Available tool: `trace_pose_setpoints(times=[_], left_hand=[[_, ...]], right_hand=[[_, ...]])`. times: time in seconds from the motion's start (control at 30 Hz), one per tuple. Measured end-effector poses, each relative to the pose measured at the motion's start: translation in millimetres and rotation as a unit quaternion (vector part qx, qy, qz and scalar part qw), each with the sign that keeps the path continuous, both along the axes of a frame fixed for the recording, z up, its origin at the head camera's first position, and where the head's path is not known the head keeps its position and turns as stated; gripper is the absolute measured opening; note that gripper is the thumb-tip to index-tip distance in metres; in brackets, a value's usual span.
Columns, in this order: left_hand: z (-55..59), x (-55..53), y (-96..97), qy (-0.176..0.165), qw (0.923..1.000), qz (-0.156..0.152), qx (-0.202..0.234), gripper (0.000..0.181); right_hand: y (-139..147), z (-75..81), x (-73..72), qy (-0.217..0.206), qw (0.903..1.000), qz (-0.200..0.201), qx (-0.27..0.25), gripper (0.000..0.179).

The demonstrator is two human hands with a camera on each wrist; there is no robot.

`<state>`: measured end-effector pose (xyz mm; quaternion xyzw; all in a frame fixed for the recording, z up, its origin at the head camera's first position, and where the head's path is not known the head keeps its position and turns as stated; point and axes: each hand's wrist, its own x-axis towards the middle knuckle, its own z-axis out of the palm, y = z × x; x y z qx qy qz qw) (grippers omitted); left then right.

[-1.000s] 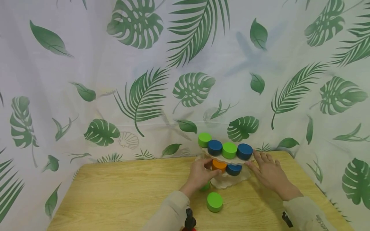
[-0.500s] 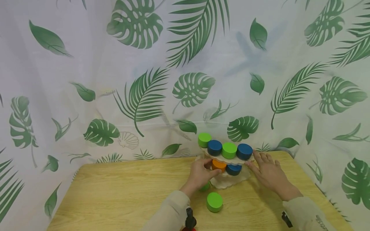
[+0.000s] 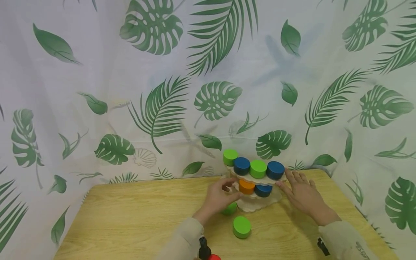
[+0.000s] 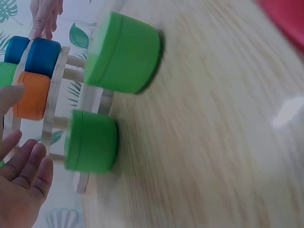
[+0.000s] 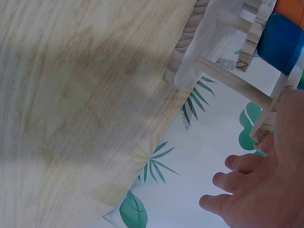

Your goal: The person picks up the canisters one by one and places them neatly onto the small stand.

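Note:
A tiered wooden stand (image 3: 255,206) with scalloped boards stands at the back right of the table. Its top board carries two green and two blue round blocks; a blue block (image 3: 263,190) and an orange block (image 3: 247,186) sit on the board below. Beside the orange block my left hand (image 3: 217,198) has its thumb and fingers spread, with nothing held. My right hand (image 3: 302,196) grips the right end of the top board (image 5: 263,126) between thumb and forefinger, its other fingers extended. One green block (image 3: 229,209) lies below my left hand, partly hidden.
Another green block (image 3: 242,227) lies on the wooden table (image 3: 136,216) in front of the stand. A red round thing (image 3: 214,257) shows at the bottom edge, by my left sleeve. A leaf-printed curtain (image 3: 169,108) hangs behind the table.
My left hand has let go of the orange block and drawn back slightly to the left. The orange block stays on the lower board, and my right hand keeps its place.

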<state>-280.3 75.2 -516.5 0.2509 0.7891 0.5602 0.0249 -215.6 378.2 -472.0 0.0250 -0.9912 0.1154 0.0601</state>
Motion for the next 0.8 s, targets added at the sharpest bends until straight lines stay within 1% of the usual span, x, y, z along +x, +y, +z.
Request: trace_pose_setpoints(times=[0.1,0.2,0.43,0.6,0.8], left_hand=[[-2.4,1.8,-9.9,0.000,0.9999,-0.011,-0.005,0.053],[-5.8,4.0,-20.1,-0.009,0.9997,-0.021,-0.008,0.055],[-14.9,7.7,-40.0,-0.015,0.9988,-0.044,-0.012,0.064],[-19.0,8.8,-47.2,-0.026,0.9980,-0.052,-0.025,0.069],[-25.8,7.9,-47.5,-0.044,0.9958,-0.064,-0.049,0.076]], right_hand=[[1,0.0,-0.6,0.001,1.0000,0.000,0.001,0.079],[0,0.3,-0.3,-0.001,1.0000,-0.002,-0.001,0.079],[-2,0.3,0.0,-0.005,1.0000,-0.002,-0.007,0.080],[-1,-1.1,-0.3,-0.006,0.9999,0.000,-0.009,0.080],[-1,-1.7,-0.3,-0.006,0.9999,-0.001,-0.010,0.080]])
